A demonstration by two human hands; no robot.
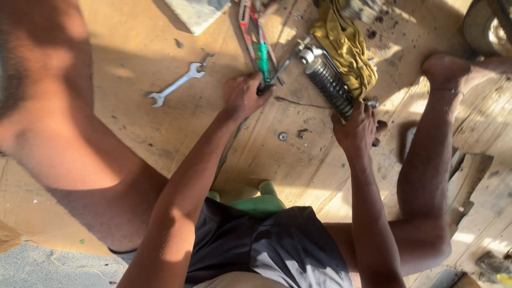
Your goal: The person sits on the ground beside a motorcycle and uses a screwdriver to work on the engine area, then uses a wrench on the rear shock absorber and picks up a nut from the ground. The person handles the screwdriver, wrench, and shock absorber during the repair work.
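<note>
I sit on a wooden board floor [133, 48] with my legs spread. My left hand [242, 96] is closed around the dark end of a tool [265, 85], next to a green-handled screwdriver [263, 58]. My right hand [356, 127] grips the lower end of a coiled shock absorber spring [328, 82] that lies tilted on the boards, its chrome top pointing up left. A yellow rag [346, 48] lies against the spring's right side.
A silver open-ended spanner [176, 85] lies on the boards to the left. A small washer [282, 136] sits between my arms. Red-handled tools [246, 21] lie at the top. A tyre [488, 24] shows at the top right corner. My right foot [445, 69] rests beside the rag.
</note>
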